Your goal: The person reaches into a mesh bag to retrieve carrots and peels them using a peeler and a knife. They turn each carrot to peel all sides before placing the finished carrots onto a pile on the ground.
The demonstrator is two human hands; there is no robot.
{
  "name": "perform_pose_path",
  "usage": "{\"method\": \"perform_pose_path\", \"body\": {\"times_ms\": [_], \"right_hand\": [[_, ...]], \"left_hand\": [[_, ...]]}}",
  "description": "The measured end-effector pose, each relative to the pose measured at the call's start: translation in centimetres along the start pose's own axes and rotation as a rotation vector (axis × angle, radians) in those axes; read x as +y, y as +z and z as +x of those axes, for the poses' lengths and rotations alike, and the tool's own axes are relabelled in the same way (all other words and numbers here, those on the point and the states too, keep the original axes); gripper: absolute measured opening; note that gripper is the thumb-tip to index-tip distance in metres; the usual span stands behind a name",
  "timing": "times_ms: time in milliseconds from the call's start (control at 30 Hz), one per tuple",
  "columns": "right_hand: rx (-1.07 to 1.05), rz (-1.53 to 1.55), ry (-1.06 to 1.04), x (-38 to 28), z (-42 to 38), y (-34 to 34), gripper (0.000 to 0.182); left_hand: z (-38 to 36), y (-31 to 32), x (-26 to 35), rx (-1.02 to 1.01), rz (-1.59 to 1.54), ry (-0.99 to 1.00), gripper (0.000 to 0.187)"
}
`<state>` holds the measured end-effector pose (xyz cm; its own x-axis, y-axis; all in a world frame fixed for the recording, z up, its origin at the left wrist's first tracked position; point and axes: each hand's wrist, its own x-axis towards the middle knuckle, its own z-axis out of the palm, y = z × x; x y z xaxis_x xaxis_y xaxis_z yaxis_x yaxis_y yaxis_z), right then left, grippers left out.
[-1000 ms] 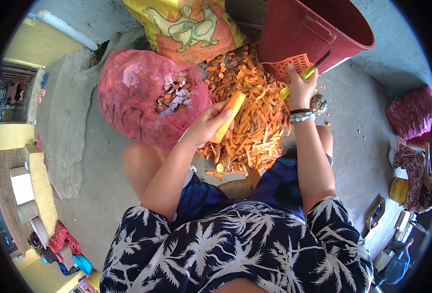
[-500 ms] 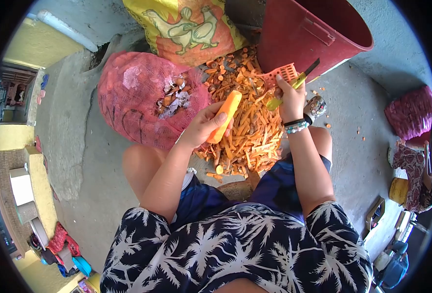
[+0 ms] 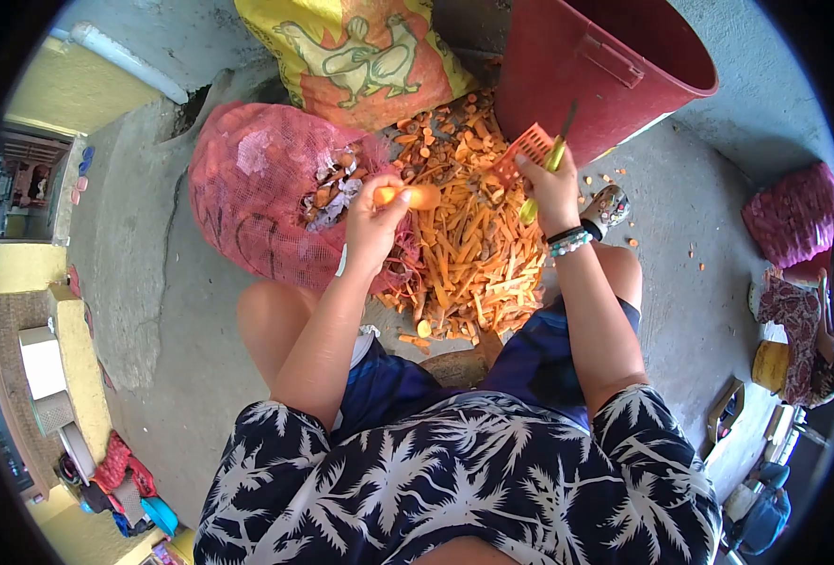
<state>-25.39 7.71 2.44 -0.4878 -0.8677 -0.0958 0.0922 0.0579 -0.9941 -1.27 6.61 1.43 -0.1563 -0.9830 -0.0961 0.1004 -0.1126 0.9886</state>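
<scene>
My left hand is closed around a peeled carrot, which points right with its rounded end toward me and overlaps the edge of the pink mesh sack in this view. In my right hand is a knife with a yellow-green handle, its dark blade pointing up and away. The same hand also grips an orange perforated plastic piece between thumb and fingers. Below both hands, between my legs, spreads a heap of orange peelings and carrot pieces.
A tall red bin stands behind my right hand. At the back leans a yellow and orange sack printed with chickens. Scraps and crumpled paper show through the mesh sack's opening. To the right is a purple bundle on the concrete floor.
My left hand has moved up and left, turning the carrot from upright-slanted to nearly level. My right hand has shifted slightly left, tilting the knife and the orange plastic piece.
</scene>
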Motion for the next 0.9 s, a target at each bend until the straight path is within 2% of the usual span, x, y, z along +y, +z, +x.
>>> {"method": "perform_pose_path", "body": {"times_ms": [33, 67, 133, 167, 233, 300, 367, 400, 433, 500, 567, 633, 667, 700, 733, 800, 833, 900], "right_hand": [[-0.035, 0.023, 0.120, 0.5, -0.2, 0.1, 0.031], [-0.072, 0.020, 0.203, 1.0, -0.4, 0.3, 0.034], [-0.006, -0.019, 0.175, 3.3, -0.1, 0.6, 0.033], [0.043, -0.061, 0.155, 3.6, 0.1, 0.9, 0.030], [0.051, -0.098, 0.087, 4.1, 0.3, 1.1, 0.030], [0.057, -0.135, 0.017, 3.4, 0.1, 1.6, 0.030], [-0.044, -0.029, 0.004, 2.3, -0.5, 1.8, 0.035], [-0.032, -0.029, -0.015, 1.8, -0.6, 1.9, 0.033], [-0.034, -0.032, -0.014, 1.6, -0.4, 1.8, 0.033], [0.134, 0.037, -0.092, 1.2, 0.5, 1.2, 0.031], [0.223, 0.205, -0.130, 0.4, 1.1, 0.3, 0.025], [0.189, 0.462, -0.156, 0.5, 1.6, -0.6, 0.023], [0.141, 0.478, -0.155, 0.1, 1.4, -0.6, 0.025], [0.141, 0.477, -0.155, -0.2, 1.0, -0.4, 0.025], [0.066, 0.433, -0.169, -0.4, 0.3, -0.1, 0.027], [-0.024, 0.323, -0.190, -1.4, -1.8, 1.3, 0.034], [-0.062, 0.264, -0.184, -1.1, -2.3, 1.8, 0.034], [-0.010, 0.097, -0.226, -2.0, -2.0, 1.8, 0.030]], "left_hand": [[0.0, 0.0, 0.1, -0.004, 0.002, 0.001, 0.011], [0.1, 0.0, 0.2, 0.022, -0.134, -0.049, 0.012], [0.1, -0.2, -0.1, 0.067, -0.347, -0.150, 0.012], [0.2, -0.2, 0.0, 0.065, -0.347, -0.147, 0.012], [0.1, 0.1, -0.1, 0.037, -0.614, -0.179, 0.015], [-0.3, 0.4, 0.2, 0.037, -0.648, -0.182, 0.020], [-0.7, 0.6, 0.7, -0.266, -0.689, -0.358, 0.033], [-1.2, 0.7, 0.9, -0.355, -0.612, -0.407, 0.047], [-1.4, 1.0, 0.3, -0.418, -0.553, -0.419, 0.052], [-1.7, 1.5, -0.1, -0.511, -0.530, -0.423, 0.049], [-2.6, 2.5, 0.1, -0.444, -0.430, -0.402, 0.050], [-2.8, 2.7, 0.0, -0.376, -0.333, -0.377, 0.051], [-2.6, 2.6, -0.2, -0.407, -0.319, -0.407, 0.041], [-2.4, 2.6, -0.3, -0.439, -0.304, -0.438, 0.032], [-2.3, 2.8, -0.5, -0.439, -0.304, -0.439, 0.032], [-2.3, 3.3, 0.4, -0.403, -0.423, -0.593, 0.016], [-2.4, 3.4, 0.5, -0.406, -0.420, -0.597, 0.016], [-2.7, 3.6, 0.6, -0.509, -0.402, -0.669, 0.016]]}}
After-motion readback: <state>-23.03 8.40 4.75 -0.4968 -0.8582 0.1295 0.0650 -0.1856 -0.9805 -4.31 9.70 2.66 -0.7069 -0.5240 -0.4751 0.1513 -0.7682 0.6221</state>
